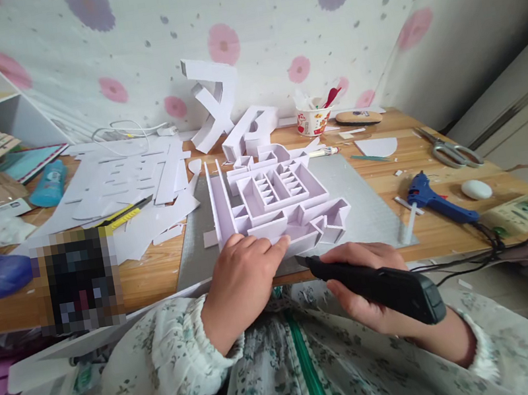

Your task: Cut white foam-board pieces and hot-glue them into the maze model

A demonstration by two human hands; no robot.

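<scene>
A white foam-board piece (290, 203), built of thin upright walls forming several compartments, lies on a grey cutting mat (368, 191). My left hand (246, 274) grips its near left edge, fingers bent over the wall and one fingertip pressed on the front side. In my right hand (357, 276) is a black utility knife (383, 285), its handle slanting down to the right. The knife's dark blade points left, close to the near edge of the mat and a little apart from the foam-board walls. My palms hide part of both grips.
White letter-like forms (216, 101) stand behind. Cut sheets (116, 181) and a yellow cutter (126, 215) lie left. A blue glue gun (437, 200), scissors (450, 151), a white egg-shaped object (477, 190) and a power strip (522, 213) with cables are on the right.
</scene>
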